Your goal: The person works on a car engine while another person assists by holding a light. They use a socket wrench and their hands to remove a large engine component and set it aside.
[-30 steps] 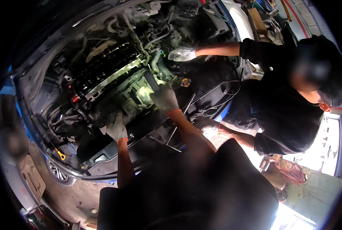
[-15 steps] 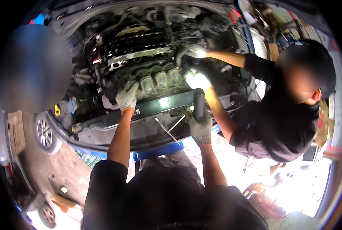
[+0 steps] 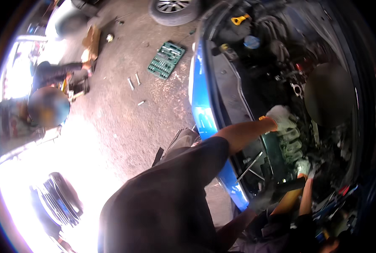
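Note:
My left hand, in a pale work glove, is curled over the near end of the intake manifold, a grey part with a row of rounded runners in the engine bay. My right hand is dark and blurred, low in the picture. It is closed around a black flashlight that points towards a co-worker's gloved hand. This hand and the co-worker's other one are at the manifold's far end. The fingertips of my left hand are partly hidden among the engine parts.
A long metal tool lies across the front of the bay, inside the blue bumper. On the floor are a green socket set case, two wrenches and a wheel. Another person is at the far left.
My view has swung left, bringing the floor and the socket set case into sight. My left hand stays at the manifold; my right still has the flashlight. The co-worker's hands remain at the manifold.

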`<control>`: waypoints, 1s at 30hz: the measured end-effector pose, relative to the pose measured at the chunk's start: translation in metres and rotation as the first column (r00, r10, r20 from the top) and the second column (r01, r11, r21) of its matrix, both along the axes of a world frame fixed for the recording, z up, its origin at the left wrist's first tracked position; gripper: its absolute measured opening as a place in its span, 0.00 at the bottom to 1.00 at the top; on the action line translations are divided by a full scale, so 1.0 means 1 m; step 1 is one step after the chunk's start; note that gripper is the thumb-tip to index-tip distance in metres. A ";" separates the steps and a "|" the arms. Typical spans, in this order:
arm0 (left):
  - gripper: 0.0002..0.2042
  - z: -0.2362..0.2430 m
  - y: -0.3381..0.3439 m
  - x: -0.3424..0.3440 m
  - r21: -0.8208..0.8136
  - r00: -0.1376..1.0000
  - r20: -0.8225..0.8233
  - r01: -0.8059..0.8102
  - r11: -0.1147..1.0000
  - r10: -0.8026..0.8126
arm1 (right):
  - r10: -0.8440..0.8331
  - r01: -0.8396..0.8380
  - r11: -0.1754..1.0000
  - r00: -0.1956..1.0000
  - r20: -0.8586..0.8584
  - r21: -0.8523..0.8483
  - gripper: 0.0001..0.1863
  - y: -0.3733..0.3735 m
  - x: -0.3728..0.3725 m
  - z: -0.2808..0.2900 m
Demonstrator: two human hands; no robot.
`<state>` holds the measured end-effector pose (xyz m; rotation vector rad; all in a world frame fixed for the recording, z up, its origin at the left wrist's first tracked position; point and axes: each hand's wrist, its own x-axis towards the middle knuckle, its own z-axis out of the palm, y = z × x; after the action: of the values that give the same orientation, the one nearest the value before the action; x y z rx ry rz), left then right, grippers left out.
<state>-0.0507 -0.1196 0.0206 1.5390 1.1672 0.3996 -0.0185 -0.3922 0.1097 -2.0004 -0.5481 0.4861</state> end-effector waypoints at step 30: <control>0.19 -0.047 0.023 0.029 0.039 0.969 0.248 -0.011 0.999 0.001 | -0.512 0.534 0.841 0.839 -0.185 0.088 0.09 0.080 0.022 -0.052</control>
<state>-0.0217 -0.0971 -0.0260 1.4721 0.9731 0.6052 0.0031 -0.3123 0.0573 -1.8586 0.0772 0.2480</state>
